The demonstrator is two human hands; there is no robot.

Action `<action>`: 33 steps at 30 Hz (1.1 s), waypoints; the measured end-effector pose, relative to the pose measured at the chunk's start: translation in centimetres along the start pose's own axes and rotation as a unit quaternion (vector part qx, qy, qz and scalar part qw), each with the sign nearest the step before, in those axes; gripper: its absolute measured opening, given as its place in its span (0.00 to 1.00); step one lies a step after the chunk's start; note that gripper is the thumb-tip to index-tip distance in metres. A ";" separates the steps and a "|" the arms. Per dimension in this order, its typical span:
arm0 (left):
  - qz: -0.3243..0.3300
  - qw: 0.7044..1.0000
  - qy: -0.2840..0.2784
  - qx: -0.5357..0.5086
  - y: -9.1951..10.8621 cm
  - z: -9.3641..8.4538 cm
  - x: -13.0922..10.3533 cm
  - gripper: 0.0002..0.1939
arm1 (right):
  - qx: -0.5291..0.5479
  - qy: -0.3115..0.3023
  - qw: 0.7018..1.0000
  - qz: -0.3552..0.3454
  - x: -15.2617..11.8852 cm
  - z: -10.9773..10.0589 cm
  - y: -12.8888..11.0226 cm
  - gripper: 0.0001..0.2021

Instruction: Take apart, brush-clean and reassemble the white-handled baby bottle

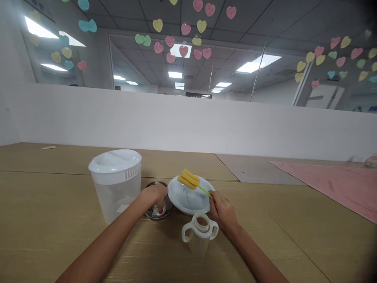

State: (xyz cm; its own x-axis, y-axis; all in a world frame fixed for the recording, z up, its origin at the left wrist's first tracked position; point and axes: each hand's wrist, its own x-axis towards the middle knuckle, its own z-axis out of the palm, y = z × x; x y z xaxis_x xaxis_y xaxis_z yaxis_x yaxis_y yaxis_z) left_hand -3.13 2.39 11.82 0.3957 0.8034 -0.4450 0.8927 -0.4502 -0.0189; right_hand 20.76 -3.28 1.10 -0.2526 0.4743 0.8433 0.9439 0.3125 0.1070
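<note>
A sponge brush with a yellow head (189, 179) and a green handle is in my right hand (223, 208), its head above a pale bowl (193, 206). My left hand (156, 195) reaches down into a dark metal dish (169, 204), its fingers closed on a small shiny, clear item (159, 211) that I cannot make out. In front of the bowl stands a clear bottle (199, 240) with a white collar and two handles, its top open.
A translucent bucket with a white lid (115, 162) stands left of the dish. A pink cloth (338, 181) lies at the right. Behind the brown table (88, 251) rises a low white wall with windows and heart-shaped notes above.
</note>
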 end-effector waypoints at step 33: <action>-0.005 1.000 -0.013 -0.016 -1.6 0.4 1.8 0.23 | 0.007 -0.014 1.000 0.003 0.0 0.0 0.0 0.11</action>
State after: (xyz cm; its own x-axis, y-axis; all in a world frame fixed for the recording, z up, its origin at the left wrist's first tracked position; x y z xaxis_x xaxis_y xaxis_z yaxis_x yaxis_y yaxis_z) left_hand -3.87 4.43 10.69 0.3821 0.7972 -0.4675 0.9031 -0.4294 0.0059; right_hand 20.73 -3.29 1.10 -0.2532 0.4990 0.8288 0.9425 0.3205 0.0950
